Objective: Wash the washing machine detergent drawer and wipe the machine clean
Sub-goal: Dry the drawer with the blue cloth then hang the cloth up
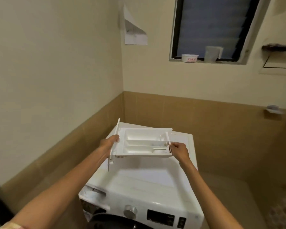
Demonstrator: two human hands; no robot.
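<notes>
White drawer (144, 144) above the washing machine (139, 182): my left hand (109, 142) grips one end, my right hand (180, 151) pinches the other.

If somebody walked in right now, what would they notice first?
The white detergent drawer is held up in the middle above the washing machine, the left hand gripping its front panel and the right hand pinching the other end. Below, at the machine's near left corner, the drawer slot gapes open. A dark window sits upper right.
</notes>
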